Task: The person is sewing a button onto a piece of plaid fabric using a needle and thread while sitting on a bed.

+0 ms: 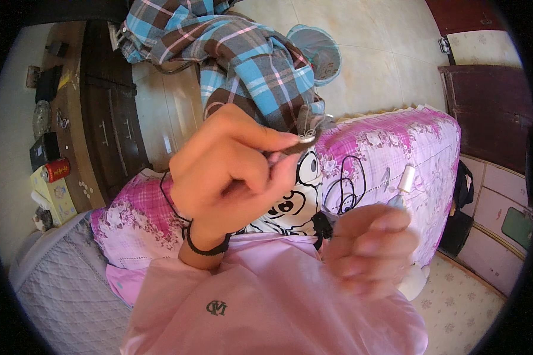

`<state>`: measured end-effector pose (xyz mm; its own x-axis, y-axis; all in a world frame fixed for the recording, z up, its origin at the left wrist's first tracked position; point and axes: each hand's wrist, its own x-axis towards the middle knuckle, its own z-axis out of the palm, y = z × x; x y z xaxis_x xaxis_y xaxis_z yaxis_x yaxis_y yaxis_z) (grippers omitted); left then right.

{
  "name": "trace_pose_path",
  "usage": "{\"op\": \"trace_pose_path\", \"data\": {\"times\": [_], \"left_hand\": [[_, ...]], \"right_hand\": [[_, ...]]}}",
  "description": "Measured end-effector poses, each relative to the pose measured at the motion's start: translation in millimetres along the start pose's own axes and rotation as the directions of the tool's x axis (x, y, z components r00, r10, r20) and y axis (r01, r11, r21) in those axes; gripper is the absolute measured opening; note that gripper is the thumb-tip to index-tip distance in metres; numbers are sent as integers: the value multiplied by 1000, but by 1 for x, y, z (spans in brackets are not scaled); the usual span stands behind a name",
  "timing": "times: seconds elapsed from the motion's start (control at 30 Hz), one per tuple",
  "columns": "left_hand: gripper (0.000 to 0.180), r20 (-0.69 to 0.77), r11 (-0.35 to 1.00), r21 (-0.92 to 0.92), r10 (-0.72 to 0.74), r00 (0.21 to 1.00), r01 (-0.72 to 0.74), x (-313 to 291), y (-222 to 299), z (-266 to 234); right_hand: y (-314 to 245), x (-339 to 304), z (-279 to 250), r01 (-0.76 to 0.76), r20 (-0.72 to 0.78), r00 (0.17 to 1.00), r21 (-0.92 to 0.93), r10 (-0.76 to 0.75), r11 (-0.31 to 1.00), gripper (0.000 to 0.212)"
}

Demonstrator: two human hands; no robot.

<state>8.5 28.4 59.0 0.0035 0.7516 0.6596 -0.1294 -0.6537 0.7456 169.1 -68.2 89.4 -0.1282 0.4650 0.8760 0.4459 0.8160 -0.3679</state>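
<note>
My left hand (234,160), with a black band at its wrist, is raised in the middle. Its thumb and finger pinch a small dark strip (302,148) that carries a little white piece (306,140); the exact kind is too small to tell. A clear, crinkled bit (307,120) shows just beyond these fingertips. Lower and to the right, my right hand (373,245) is blurred by motion with its fingers curled in. Whatever lies between them is hidden. A white spool (407,178) is just beyond that hand.
A pink flowered cloth (429,154) covers the surface ahead, with a black cord (349,189) on it. Beyond are a plaid cloth (254,65) and a lined bin (318,56). A dark wooden cabinet (109,112) stands left; drawers (485,207) stand right.
</note>
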Motion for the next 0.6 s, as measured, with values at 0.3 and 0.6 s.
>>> {"op": "trace_pose_path", "data": {"times": [0.3, 0.6], "left_hand": [[24, 298, 934, 150, 269, 916, -323, 4, -4, -9], [26, 156, 985, 92, 133, 979, -148, 6, -9, -5]], "right_hand": [[35, -37, -98, -410, -478, 774, 119, 414, 904, 10], [40, -44, -41, -684, -26, 726, -137, 687, 717, 23]]}}
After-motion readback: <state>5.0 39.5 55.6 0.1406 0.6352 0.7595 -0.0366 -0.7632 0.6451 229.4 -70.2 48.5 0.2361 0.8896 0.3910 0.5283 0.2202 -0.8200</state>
